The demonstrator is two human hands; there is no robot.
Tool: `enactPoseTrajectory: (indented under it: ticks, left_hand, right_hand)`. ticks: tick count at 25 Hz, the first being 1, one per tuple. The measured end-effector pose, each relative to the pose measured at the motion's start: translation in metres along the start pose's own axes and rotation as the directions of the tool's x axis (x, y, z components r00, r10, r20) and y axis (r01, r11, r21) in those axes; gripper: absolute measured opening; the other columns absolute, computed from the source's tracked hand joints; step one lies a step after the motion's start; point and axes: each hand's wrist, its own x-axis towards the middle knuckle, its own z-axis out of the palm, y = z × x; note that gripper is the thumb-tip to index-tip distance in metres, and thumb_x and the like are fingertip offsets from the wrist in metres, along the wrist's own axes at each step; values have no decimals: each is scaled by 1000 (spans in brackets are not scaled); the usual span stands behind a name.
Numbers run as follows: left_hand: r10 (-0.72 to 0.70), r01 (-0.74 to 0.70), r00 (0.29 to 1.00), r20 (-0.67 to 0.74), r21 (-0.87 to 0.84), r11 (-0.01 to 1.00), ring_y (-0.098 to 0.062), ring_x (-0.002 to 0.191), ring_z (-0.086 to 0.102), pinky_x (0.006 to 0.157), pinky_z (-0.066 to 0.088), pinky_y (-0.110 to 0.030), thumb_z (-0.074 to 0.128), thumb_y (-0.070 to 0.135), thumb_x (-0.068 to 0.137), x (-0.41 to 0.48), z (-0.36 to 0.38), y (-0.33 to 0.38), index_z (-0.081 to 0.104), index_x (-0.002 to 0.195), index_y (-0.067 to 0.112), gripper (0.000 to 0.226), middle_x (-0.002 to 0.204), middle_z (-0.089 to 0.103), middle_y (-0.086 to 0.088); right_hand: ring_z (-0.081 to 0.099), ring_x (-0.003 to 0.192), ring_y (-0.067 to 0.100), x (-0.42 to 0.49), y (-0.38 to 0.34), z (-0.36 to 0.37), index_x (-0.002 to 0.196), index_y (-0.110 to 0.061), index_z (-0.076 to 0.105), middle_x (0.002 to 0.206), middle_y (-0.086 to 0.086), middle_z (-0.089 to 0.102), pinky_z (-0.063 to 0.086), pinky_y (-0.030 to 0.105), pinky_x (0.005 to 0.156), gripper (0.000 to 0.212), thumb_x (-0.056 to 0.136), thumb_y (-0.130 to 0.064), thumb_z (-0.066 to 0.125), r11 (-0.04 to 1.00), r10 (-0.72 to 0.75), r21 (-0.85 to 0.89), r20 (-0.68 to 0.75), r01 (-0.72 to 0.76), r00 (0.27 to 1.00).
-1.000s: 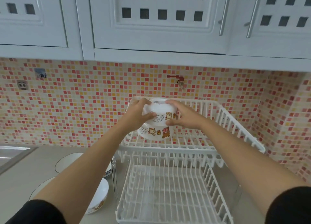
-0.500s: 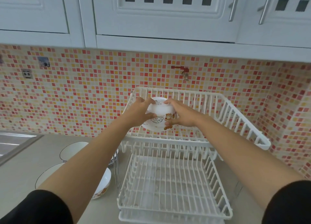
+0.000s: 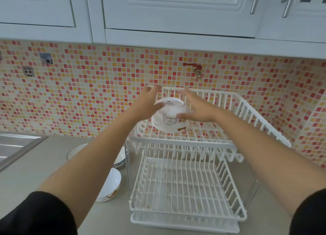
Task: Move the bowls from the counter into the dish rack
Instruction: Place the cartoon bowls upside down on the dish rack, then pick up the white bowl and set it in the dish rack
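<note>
Bowl contact with rack unclear

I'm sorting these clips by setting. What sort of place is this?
Most likely a home kitchen: a two-tier white dish rack stands on the counter by a steel sink, with a mosaic tile backsplash under white wall cabinets.

Both forearms reach toward 12 o'clock, left hand and right hand spread-fingered, palms facing inward.
</note>
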Motion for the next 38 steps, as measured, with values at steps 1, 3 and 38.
enactPoseTrajectory:
  ticks: [1, 3, 38]
  left_hand:
    - [-5, 6, 999, -54, 13, 1000, -33, 136, 37, 113, 31, -43, 53, 29, 95, 1, -12, -2, 26, 148, 15, 61, 152, 27, -18]
    - [-34, 42, 990, -138, 59, 997, -32, 138, 36, 113, 30, -42, 48, 31, 97, 1, -39, -12, 25, 149, 11, 60, 154, 27, -17]
    - [-507, 539, 764, 399, 37, 841, -36, 132, 40, 104, 37, -40, 48, 8, 90, -194, 155, -306, 3, 151, 2, 76, 144, 37, -22]
  right_hand:
    - [6, 149, 20, 2, -12, -6, 152, -27, 11, 162, -1, 3, 14, 46, 118, 84, 87, -53, 56, 999, -25, -49, -56, 23, 998]
    - [17, 147, 21, 14, -43, -14, 150, -20, 21, 161, 2, 16, 19, 44, 118, 67, 95, -48, 45, 992, -81, -107, -168, 64, 982]
    - [65, 87, 28, 37, -169, 414, 134, -5, 43, 104, 12, 63, 58, 26, 67, 48, 86, -6, 43, 344, 712, 565, 364, -750, 600]
